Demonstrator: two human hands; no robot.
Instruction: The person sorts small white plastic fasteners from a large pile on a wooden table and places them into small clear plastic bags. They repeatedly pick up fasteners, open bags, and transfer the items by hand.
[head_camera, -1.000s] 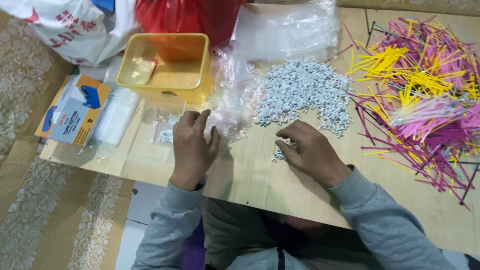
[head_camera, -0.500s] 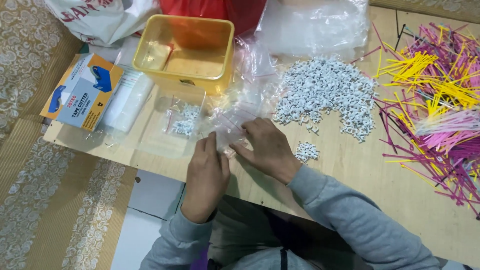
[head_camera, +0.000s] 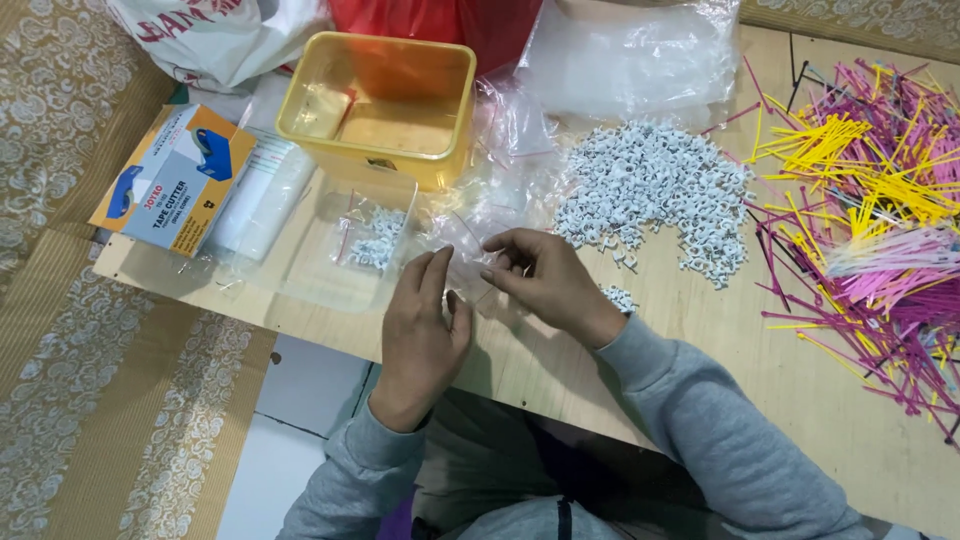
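My left hand (head_camera: 425, 325) and my right hand (head_camera: 545, 280) meet over a small clear plastic bag (head_camera: 465, 245) at the near edge of the wooden table (head_camera: 760, 380). Both hands pinch the bag between fingers and thumb. A heap of small white plastic clips (head_camera: 655, 190) lies just beyond my right hand, with a few loose clips (head_camera: 620, 297) beside its wrist. A clear bag holding some white clips (head_camera: 375, 240) lies flat left of my left hand.
A yellow plastic tub (head_camera: 385, 100) stands at the back. A blue and orange cardboard box (head_camera: 175, 178) lies at the table's left end. Yellow, pink and purple plastic ties (head_camera: 870, 220) cover the right side. Crumpled clear bags (head_camera: 630, 60) lie behind the clips.
My right hand left the small pile of clips and came left to the clear bag. My left hand shifted toward it, and both now grip the bag.
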